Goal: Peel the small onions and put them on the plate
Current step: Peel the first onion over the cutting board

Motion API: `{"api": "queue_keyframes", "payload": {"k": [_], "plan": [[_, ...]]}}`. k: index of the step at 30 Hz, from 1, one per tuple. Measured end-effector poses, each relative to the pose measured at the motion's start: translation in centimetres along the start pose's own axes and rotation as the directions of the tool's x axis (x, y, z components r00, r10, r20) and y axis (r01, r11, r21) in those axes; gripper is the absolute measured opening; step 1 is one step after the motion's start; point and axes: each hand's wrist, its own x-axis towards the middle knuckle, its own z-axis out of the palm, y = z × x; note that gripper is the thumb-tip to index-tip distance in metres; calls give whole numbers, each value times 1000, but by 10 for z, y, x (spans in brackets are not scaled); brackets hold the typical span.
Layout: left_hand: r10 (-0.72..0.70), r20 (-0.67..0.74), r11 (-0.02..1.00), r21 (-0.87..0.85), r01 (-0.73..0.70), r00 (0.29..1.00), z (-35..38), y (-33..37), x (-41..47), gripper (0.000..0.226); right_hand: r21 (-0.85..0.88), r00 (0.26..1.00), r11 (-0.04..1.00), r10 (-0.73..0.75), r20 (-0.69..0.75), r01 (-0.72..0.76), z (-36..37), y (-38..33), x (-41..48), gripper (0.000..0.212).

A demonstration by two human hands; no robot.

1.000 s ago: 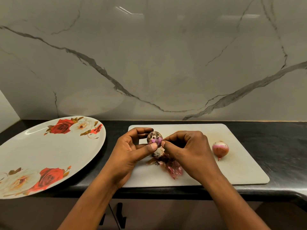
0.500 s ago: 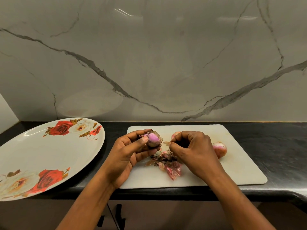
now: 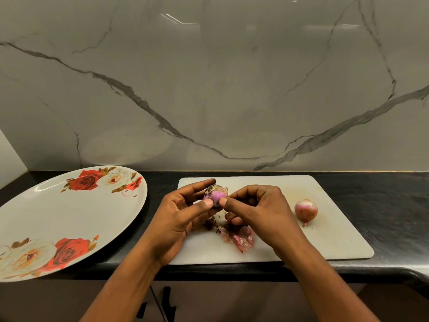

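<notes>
- Together, 2 bare hands meet above the white cutting board (image 3: 325,240). The left hand (image 3: 178,214) grips 1 small onion (image 3: 216,194) between curled fingers and thumb, and the right hand (image 3: 257,210), with fingers curled, pinches at that onion's right side with thumb and forefinger.
- The held onion is roundish. Its top is covered in dry, speckled brown skin and its smooth purple flesh faces the camera. Its long axis cannot be told.
- Just below the hands, 1 loose heap of papery pink-brown onion peels (image 3: 241,238) lies on the board.
- To the right, apart from the hands, a second onion (image 3: 306,211) lies unpeeled on the board. It is bulb-shaped, with its pale end toward the wall and its pointed tip toward the near edge, so its long axis runs far-to-near.
- The board is a flat rectangle with rounded corners and rests on a dark, glossy stone counter (image 3: 383,205).
- At the far left sits 1 large oval plate (image 3: 69,217), white with red and cream roses printed on it.
- Behind everything rises a polished grey marble wall (image 3: 209,89) with dark veins.
</notes>
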Motion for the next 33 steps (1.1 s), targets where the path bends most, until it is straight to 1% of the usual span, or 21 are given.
{"api": "queue_keyframes", "payload": {"k": [2,4,7,11,12,16,20,22,24,27,31,33], "plan": [[21,-11,999,42,-20,1000,1,-1,-1,51,58,1000,998,19,-6,-19,0,-1,0,44],[36,-17,996,87,-34,999,1,-2,-1,52,102,999,994,36,0,-36,-3,0,0,45],[39,-19,994,102,-37,999,1,-4,-1,54,122,999,992,40,15,-42,-6,1,1,25],[29,-11,994,108,-28,1000,2,-4,0,54,120,999,992,49,2,-49,-7,6,2,8],[29,-8,994,106,-28,1000,2,-4,0,54,125,999,991,49,-1,-48,-8,8,3,6],[25,-5,992,122,-24,1000,1,-5,1,54,111,999,993,39,12,-40,-10,10,3,8],[31,-6,990,139,-30,1000,0,-6,2,54,115,1000,993,20,-2,-19,-11,8,1,4],[33,-12,990,141,-31,999,-1,-6,2,53,92,1000,996,-3,-1,3,-9,7,0,20],[34,-11,989,143,-32,999,-2,-6,2,52,74,1000,997,-10,5,10,-8,7,0,26],[26,-10,991,135,-24,1000,-2,-5,2,53,110,1000,994,-8,6,7,-9,8,2,20],[28,-7,992,127,-27,1000,-2,-6,2,54,124,1000,992,4,2,-4,-9,9,4,5],[30,-8,991,132,-29,1000,-2,-6,2,54,124,1000,992,2,-7,-1,-8,11,5,3]]}}
